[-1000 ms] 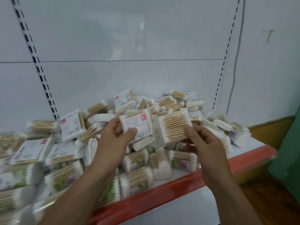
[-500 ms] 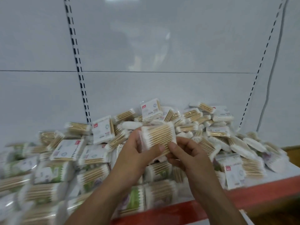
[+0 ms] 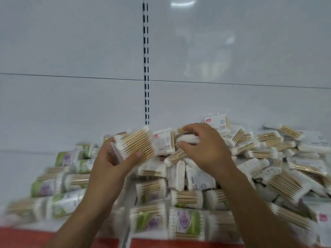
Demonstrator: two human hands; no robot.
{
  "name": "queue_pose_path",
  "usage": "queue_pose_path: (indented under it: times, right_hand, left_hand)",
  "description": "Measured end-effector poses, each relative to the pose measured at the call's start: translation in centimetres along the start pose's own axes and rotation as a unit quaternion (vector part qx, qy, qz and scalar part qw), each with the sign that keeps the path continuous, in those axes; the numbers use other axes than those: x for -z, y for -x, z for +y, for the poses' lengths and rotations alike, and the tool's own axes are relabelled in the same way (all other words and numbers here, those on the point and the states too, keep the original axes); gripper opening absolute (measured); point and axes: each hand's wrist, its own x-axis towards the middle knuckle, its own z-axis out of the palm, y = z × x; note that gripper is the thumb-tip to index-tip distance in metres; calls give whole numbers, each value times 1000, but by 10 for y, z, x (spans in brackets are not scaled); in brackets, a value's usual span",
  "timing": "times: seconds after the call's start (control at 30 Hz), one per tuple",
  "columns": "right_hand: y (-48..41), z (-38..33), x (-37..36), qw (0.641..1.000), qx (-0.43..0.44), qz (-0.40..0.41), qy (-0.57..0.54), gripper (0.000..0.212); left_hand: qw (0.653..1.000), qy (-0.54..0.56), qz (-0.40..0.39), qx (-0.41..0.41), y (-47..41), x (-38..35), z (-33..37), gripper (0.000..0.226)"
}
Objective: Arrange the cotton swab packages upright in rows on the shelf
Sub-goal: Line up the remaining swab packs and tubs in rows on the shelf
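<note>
head cam: left hand (image 3: 109, 167) grips a clear packet of wooden cotton swabs (image 3: 136, 145), right hand (image 3: 206, 149) pinches a white packet (image 3: 189, 139).

- Left hand (image 3: 107, 165) grips a swab package (image 3: 136, 143), tilted.
- Right hand (image 3: 202, 145), just beside it, pinches another package (image 3: 187, 139) atop the heap (image 3: 268, 158).
- Red shelf edge (image 3: 26, 238) below both wrists.

I see package heap (image 3: 279, 153) on shelf (image 3: 26, 237), back panel (image 3: 71, 104) behind, left hand (image 3: 107, 169) with raised package (image 3: 136, 144) left of right hand (image 3: 206, 149), top package (image 3: 188, 139) under it
</note>
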Motion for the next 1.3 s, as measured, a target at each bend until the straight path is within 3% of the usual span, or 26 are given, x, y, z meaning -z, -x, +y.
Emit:
queue_pose_path:
  times: [0.1, 0.17, 0.37, 0.47, 0.6, 0.7, 0.87, 1.13, 1.3]
  right_hand:
    - [-6, 3, 6, 995, -16, 9, 93, 42]
    - [-6, 9, 11, 991, -35, -8, 131, 42]
    - [-11, 18, 28, 994, -59, -56, 68, 22]
    - [-13, 17, 38, 997, -60, -1, 49, 13]
    - [-7, 2, 45, 986, -62, 108, -110, 7]
    - [2, -13, 34, 941, -106, 139, -291, 15]
    - [25, -63, -10, 836, -180, 130, -502, 28]
    - [78, -229, -140, 759, -207, -46, -615, 26]
    - [131, -359, -240, 654, -237, -145, -704, 33]
  left_hand:
    - [1000, -2, 20, -1, 0, 13, -2, 21]
    - [1000, -13, 23, 6, 3, 14, 1, 30]
    - [998, -38, 6, 39, -7, 20, -1, 28]
    - [998, -44, -11, 46, -11, 21, 2, 38]
    - [998, -30, -2, 64, -16, 33, -3, 37]
    - [997, -15, 0, 74, -14, 51, -5, 38]
    - [996, -10, 25, 85, 2, 105, -2, 33]
    - [985, -45, 130, 104, 40, 302, 13, 43]
    - [970, -56, 210, 107, 86, 451, 28, 42]
